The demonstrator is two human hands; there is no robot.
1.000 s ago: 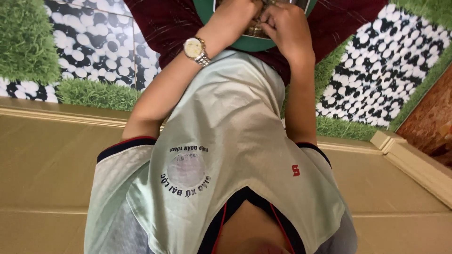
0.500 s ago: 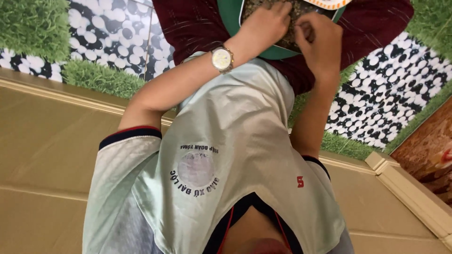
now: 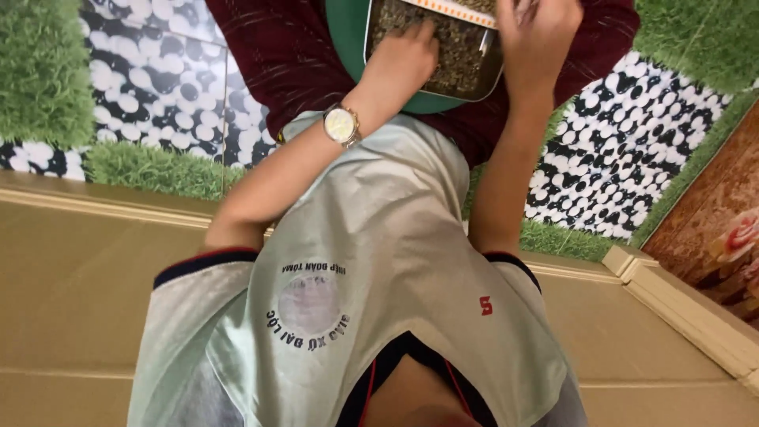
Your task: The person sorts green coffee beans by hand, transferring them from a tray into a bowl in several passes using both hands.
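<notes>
A rectangular metal tray (image 3: 370,38) filled with small greenish-brown grains (image 3: 462,59) sits on my lap, over a green round container (image 3: 344,32) and dark red cloth (image 3: 277,55). My left hand (image 3: 405,57), with a pale-faced watch (image 3: 341,125) on the wrist, lies palm down on the grains with its fingers spread into them. My right hand (image 3: 539,33) is at the tray's right edge with the fingers bent. Its fingertips are cut off by the top of the frame, so what they grip is hidden. My pale green shirt (image 3: 379,261) fills the foreground.
The surface around my lap is printed with black-and-white pebbles (image 3: 632,134) and green grass (image 3: 39,71). A beige ledge with a raised trim (image 3: 95,198) runs across below it. A brown flowered surface (image 3: 719,229) shows at the right.
The tray has come further into view. My left hand has shifted onto the tray's left part, and my right hand has moved up towards the tray's right edge.
</notes>
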